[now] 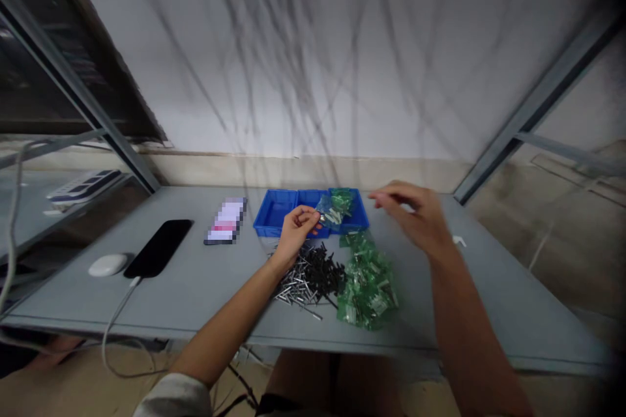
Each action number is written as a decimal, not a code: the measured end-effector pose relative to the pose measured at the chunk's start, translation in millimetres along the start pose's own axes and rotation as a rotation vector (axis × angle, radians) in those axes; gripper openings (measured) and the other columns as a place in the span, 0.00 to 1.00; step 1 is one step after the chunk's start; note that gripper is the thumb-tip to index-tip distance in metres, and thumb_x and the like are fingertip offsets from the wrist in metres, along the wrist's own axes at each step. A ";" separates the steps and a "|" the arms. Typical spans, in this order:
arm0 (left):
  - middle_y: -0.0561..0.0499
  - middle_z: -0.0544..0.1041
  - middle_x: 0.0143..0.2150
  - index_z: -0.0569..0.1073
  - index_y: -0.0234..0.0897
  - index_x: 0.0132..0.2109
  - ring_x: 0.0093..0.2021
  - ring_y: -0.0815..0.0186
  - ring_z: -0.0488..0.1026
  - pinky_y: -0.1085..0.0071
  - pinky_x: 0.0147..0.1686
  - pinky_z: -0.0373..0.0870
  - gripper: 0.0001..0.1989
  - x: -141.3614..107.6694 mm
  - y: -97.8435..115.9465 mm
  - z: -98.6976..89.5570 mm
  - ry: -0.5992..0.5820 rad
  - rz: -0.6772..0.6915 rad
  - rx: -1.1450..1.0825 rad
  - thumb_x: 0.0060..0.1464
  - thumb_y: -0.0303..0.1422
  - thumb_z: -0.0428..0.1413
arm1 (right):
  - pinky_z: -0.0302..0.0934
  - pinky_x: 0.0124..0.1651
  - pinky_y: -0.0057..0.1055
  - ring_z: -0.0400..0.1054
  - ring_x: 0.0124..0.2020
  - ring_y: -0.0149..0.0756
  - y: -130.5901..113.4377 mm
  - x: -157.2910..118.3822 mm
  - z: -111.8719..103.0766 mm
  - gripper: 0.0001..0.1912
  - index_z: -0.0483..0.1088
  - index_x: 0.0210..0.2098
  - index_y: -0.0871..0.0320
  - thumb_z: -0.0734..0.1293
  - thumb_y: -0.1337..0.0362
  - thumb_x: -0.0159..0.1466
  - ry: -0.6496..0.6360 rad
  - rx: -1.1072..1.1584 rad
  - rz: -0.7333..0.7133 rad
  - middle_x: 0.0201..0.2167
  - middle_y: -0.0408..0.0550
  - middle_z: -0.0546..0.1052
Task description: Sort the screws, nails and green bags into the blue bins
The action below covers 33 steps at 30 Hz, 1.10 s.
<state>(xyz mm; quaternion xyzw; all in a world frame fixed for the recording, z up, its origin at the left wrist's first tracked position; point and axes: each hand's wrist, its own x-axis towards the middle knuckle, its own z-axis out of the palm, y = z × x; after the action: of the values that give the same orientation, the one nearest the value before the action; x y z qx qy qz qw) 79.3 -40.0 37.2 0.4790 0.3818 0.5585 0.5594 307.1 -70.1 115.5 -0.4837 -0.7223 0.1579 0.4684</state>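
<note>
My left hand (297, 232) hangs over the blue plastic compartment tray (274, 212), its fingers pinched on the edge of a small clear green-printed bag (333, 208) of metal parts. That bag lies partly over the tray's right side. My right hand (411, 215) floats above the grey table (489, 313) to the right of the tray, fingers loosely curled and holding nothing. Below my left hand lies a loose pile of black and silver pins or screws (309, 275). Beside the pile sits a heap of small green-printed bags (368, 285).
To the left on the table lie a blurred flat object (225, 220), a black phone (157, 247) and a white mouse (108, 264) with its cable running over the front edge. A power strip (83, 186) sits on a lower surface at left. Metal frame uprights stand at both sides.
</note>
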 end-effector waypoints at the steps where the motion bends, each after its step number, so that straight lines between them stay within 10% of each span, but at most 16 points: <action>1: 0.55 0.75 0.24 0.70 0.36 0.35 0.27 0.70 0.73 0.76 0.27 0.67 0.23 1.0 -1.7 -0.4 0.028 -0.001 -0.026 0.39 0.46 0.68 | 0.64 0.33 0.32 0.70 0.30 0.36 4.9 2.1 7.7 0.17 0.77 0.34 0.58 0.64 0.51 0.65 -0.059 0.004 0.022 0.30 0.47 0.78; 9: 0.55 0.78 0.28 0.69 0.36 0.35 0.30 0.71 0.75 0.75 0.33 0.70 0.24 0.8 -6.9 0.6 0.043 -0.061 -0.174 0.35 0.40 0.71 | 0.56 0.27 0.30 0.64 0.23 0.34 58.8 -2.4 70.8 0.23 0.77 0.30 0.59 0.64 0.45 0.59 -0.156 0.301 0.317 0.21 0.45 0.74; 18: 0.52 0.78 0.29 0.71 0.35 0.37 0.30 0.69 0.76 0.73 0.34 0.72 0.24 1.3 -12.5 1.7 -0.048 -0.171 -0.164 0.34 0.40 0.71 | 0.54 0.24 0.28 0.61 0.22 0.30 49.7 -10.0 76.4 0.20 0.77 0.31 0.58 0.72 0.46 0.52 -0.128 0.520 0.422 0.20 0.42 0.71; 28: 0.52 0.77 0.28 0.80 0.35 0.39 0.28 0.71 0.70 0.73 0.30 0.68 0.16 1.0 -9.1 -3.2 0.027 0.035 0.122 0.46 0.42 0.64 | 0.57 0.25 0.29 0.61 0.21 0.30 56.8 -11.2 77.3 0.14 0.77 0.32 0.58 0.73 0.55 0.51 -0.035 0.611 0.387 0.22 0.42 0.74; 33: 0.46 0.81 0.41 0.81 0.36 0.43 0.37 0.66 0.74 0.71 0.38 0.72 0.21 -0.2 -9.4 -0.1 0.028 -0.025 -0.012 0.45 0.46 0.65 | 0.59 0.28 0.30 0.65 0.24 0.33 60.4 -12.4 75.7 0.11 0.80 0.33 0.56 0.69 0.56 0.56 0.013 0.550 0.303 0.24 0.44 0.76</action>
<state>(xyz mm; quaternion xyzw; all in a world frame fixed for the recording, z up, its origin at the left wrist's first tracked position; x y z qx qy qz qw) 81.6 -39.4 28.1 0.4630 0.3921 0.5606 0.5636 278.7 -34.4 29.2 -0.4418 -0.5694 0.4124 0.5573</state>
